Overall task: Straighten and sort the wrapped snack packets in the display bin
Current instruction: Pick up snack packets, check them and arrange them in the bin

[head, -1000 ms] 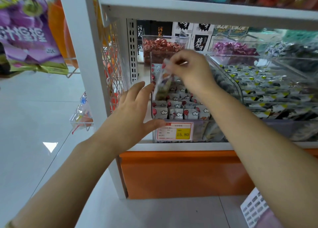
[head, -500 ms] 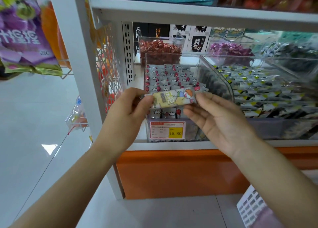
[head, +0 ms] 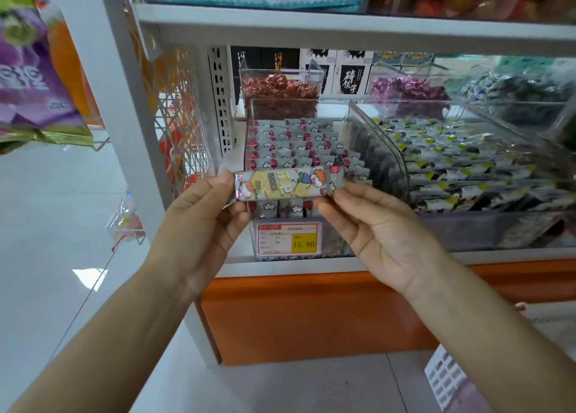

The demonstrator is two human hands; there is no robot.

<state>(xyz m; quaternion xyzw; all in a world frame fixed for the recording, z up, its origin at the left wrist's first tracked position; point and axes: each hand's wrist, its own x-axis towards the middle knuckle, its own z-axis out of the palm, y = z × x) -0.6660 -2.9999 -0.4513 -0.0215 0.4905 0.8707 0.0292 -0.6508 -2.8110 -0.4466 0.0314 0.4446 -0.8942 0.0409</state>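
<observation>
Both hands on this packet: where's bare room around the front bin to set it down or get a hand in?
Bare: the shelf strip between the clear bin and the perforated upright. A hand can enter over the bin's open top, under the upper shelf. Crowded: grey packets fill the bin in rows; yellow-cornered packets pack its right neighbour.

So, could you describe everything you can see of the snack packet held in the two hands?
The snack packet is long and narrow, in a glossy wrapper: silvery ends, yellow middle, cartoon figures. It is held level, print toward the camera, in front of the clear bin. The left hand pinches its left end, the right hand its right end.
</observation>
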